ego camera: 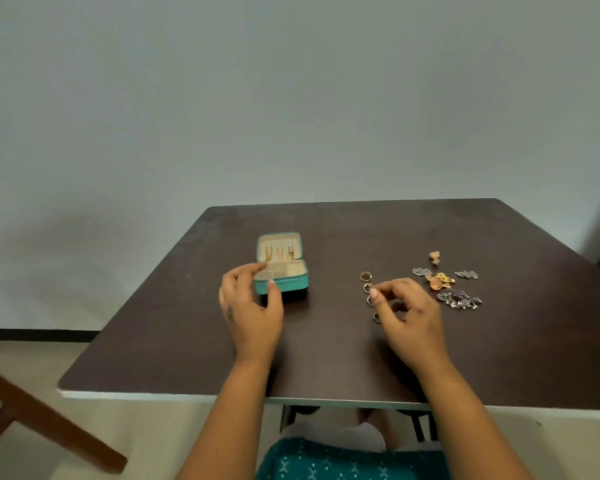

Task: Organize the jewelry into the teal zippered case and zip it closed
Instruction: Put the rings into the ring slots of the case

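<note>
The teal zippered case (291, 282) lies open on the dark table, its lid up with gold chains (279, 252) hanging inside and beige compartments below. My left hand (250, 306) hovers at the case's front left corner, fingers relaxed, thumb near its front wall. Several rings (365, 276) lie in a row to the right of the case. My right hand (407, 317) is over that row, thumb and forefinger pinching at a ring (368, 287). Further right lie silver leaf earrings (422, 271), orange and gold pieces (440, 280) and a dark beaded heap (459, 299).
The dark table (326, 358) has a pale front edge close to my body, and a grey wall stands behind it. A wooden chair part (32, 417) slants at the lower left, off the table. My lap in teal cloth shows below the edge.
</note>
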